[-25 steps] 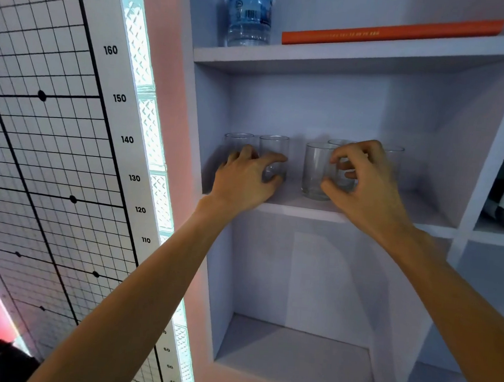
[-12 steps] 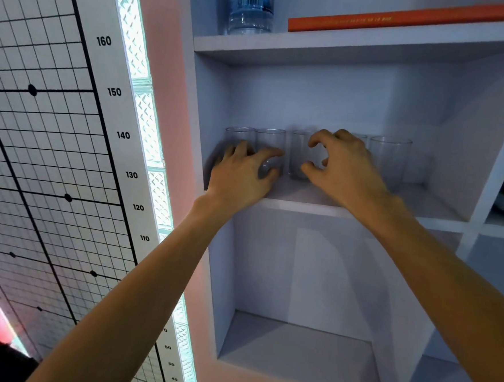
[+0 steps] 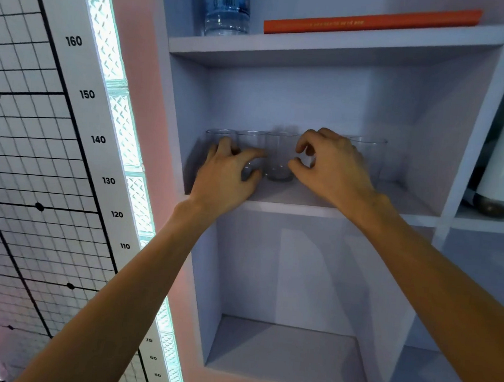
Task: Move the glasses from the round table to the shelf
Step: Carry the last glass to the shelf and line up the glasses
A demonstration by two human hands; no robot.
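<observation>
**Glasses on middle shelf, both hands at the row**

Moved since earlier frame: third glass (image 3: 280,157), formerly out front in the right hand's grasp, now stands in the row, just beside the second.

- Shelf (image 3: 327,209): middle compartment holds a row of clear upright glasses.
- Left hand (image 3: 226,174): wrapped around the second glass (image 3: 253,140), thumb at its base.
- Right hand (image 3: 333,166): fingers curled, thumb and forefinger parted, gripping nothing visible; a glass behind it mostly hidden.
- Far-right glass (image 3: 369,157): untouched.
- Upper shelf: bottle (image 3: 228,7), orange book (image 3: 373,21).

right hand (image 3: 334,166) released third glass (image 3: 280,157), fingers spread
</observation>
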